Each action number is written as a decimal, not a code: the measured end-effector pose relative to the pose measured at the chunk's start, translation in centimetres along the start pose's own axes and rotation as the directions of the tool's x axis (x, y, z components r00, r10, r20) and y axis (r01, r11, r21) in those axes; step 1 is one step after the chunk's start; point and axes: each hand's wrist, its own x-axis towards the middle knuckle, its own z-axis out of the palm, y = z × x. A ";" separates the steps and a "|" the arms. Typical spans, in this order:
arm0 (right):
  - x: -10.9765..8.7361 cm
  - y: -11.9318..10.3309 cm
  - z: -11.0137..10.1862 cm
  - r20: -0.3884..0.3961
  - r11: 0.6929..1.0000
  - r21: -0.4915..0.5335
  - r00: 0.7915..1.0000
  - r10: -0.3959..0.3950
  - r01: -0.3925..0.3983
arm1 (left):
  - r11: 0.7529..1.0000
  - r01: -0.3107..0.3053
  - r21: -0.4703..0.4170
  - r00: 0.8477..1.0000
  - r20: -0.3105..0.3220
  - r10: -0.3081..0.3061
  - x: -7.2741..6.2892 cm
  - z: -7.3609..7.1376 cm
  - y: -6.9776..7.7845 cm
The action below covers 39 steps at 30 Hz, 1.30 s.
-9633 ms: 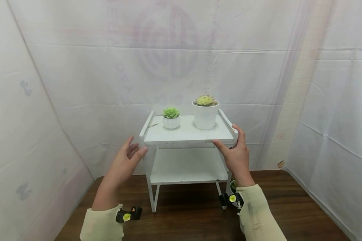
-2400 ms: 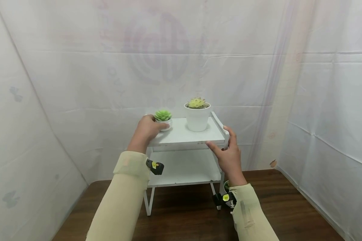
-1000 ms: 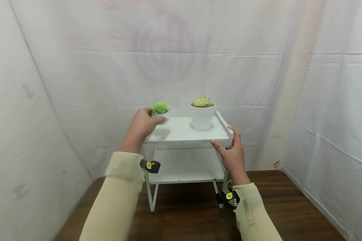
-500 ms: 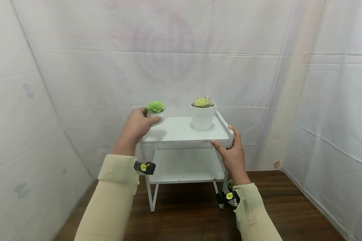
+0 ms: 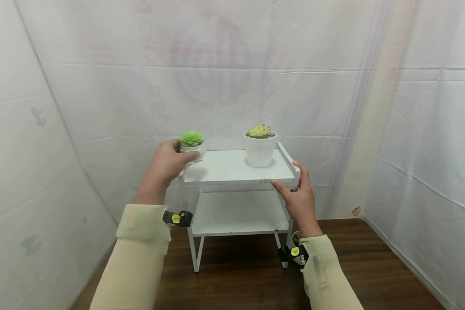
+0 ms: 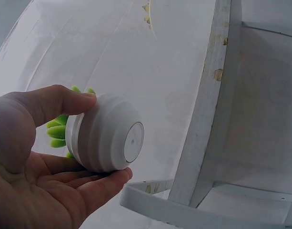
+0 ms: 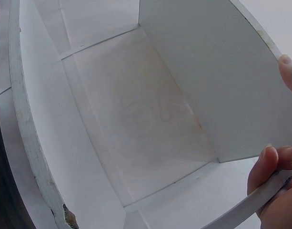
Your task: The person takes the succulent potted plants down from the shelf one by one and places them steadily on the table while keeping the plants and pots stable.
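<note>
Held in my left hand (image 5: 164,163) is a small round white pot (image 6: 107,133) with a bright green succulent (image 5: 191,138). In the left wrist view, the thumb presses one side of the ribbed pot and the fingers support the other, its round base showing. This pot is raised over the left end of the top board of a white two-tier shelf (image 5: 232,168). My right hand (image 5: 300,202) grips the shelf's front right corner, thumb at the front edge and fingers around the side rail. A taller white pot with a yellow-green succulent (image 5: 259,151) stands on the top board.
The lower board (image 5: 240,211) sits under the top one, on thin white legs. Another small potted plant (image 5: 296,237) is partly hidden behind the right wrist. The shelf stands on a dark wooden table (image 5: 232,284), with white sheeting (image 5: 120,103) behind and at both sides.
At first my left hand was beside the shelf, holding nothing. It then gripped the small potted succulent, lifted it off the top board and moved it leftward. My right hand stayed at the corner.
</note>
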 end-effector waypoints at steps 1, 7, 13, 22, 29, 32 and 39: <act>0.0 0.0 0.0 0.002 1.000 0.001 1.000 0.003 -0.003 | 1.000 0.002 -0.001 1.000 -0.003 -0.002 -0.1 -0.1 0.0; 0.0 -0.1 -0.1 0.004 1.000 0.007 1.000 0.011 -0.011 | 1.000 0.009 -0.010 1.000 -0.017 -0.009 -0.5 -0.6 -0.1; -0.1 -0.2 -0.2 0.003 1.000 0.010 1.000 0.010 -0.010 | 1.000 0.013 -0.018 1.000 -0.017 -0.013 -1.0 -1.0 -0.4; 0.0 -0.1 -0.3 0.003 1.000 0.019 1.000 0.022 -0.022 | 1.000 0.016 -0.013 0.999 -0.043 -0.017 -1.6 -1.4 -0.9; -0.1 -0.1 -0.4 -0.005 1.000 0.017 1.000 0.023 -0.022 | 1.000 0.013 0.002 0.999 -0.051 -0.013 -1.9 -1.5 -1.3; -0.2 -0.1 -0.4 -0.007 1.000 0.003 1.000 0.019 -0.019 | 1.000 0.014 -0.009 0.999 -0.052 -0.015 -2.2 -1.6 -1.5; -0.2 -0.1 -0.4 -0.003 1.000 0.006 1.000 0.026 -0.026 | 1.000 0.012 -0.016 0.998 -0.067 -0.013 -2.5 -1.9 -2.0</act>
